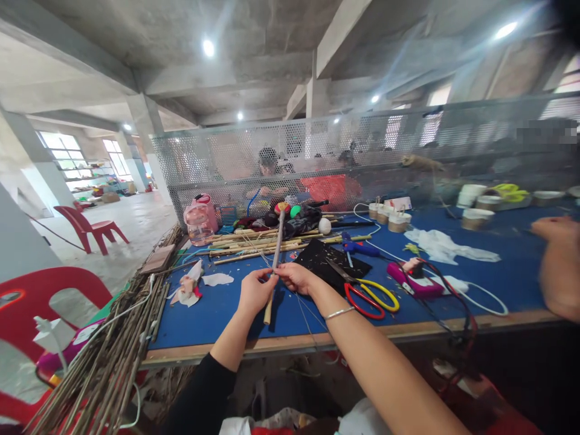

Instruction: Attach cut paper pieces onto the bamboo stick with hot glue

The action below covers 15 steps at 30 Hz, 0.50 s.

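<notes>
My left hand (256,293) is closed around a pale wooden stick (269,308), which points away from me over the table. My right hand (295,278) pinches at the same stick just beside the left fingertips. Thin wire or cord (308,314) trails from under my right hand towards the table edge. At the stick's far end shows a red and yellow ball (281,207); whether it is fixed to the stick I cannot tell. Scissors (362,293) with one red and one yellow handle lie right of my hands, partly on a black cloth (317,260).
Bamboo sticks (244,241) lie behind my hands. A blue glue gun (357,246), a purple power strip (414,281) and paper cups (399,220) stand rightward, near another person's arm (562,266). Long twigs (109,338) bundle at left. A perforated metal screen (226,157) closes the back.
</notes>
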Each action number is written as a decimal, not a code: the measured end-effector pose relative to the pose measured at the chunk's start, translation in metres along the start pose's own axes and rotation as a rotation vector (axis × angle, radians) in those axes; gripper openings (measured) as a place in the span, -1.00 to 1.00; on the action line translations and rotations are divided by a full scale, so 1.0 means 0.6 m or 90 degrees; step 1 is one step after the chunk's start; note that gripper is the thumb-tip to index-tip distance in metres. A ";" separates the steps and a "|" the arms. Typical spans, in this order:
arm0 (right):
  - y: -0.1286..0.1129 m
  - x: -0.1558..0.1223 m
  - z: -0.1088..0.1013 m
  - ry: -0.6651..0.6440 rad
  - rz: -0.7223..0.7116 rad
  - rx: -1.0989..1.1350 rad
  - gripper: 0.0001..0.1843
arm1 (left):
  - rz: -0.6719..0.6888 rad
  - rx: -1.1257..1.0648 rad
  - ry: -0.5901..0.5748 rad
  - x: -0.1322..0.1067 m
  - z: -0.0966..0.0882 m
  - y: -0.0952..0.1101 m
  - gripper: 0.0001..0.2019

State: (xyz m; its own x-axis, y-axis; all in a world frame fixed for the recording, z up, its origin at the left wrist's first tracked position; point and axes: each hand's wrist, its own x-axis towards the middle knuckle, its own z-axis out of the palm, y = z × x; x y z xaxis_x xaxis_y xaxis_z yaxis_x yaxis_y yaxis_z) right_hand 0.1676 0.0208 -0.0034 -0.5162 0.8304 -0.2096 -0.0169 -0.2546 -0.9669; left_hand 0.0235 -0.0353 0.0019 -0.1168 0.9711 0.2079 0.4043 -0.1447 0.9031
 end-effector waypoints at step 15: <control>-0.002 0.002 0.004 -0.007 0.023 -0.027 -0.71 | 0.064 0.208 0.075 -0.016 0.003 0.022 -0.84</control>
State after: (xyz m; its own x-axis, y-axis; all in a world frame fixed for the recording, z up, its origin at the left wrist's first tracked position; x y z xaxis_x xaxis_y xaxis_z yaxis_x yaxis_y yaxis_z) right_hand 0.1649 0.0207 -0.0019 -0.5251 0.8155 -0.2433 0.0379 -0.2633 -0.9640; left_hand 0.0315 -0.0462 0.0114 -0.1571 0.9241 0.3485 0.6857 -0.1519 0.7119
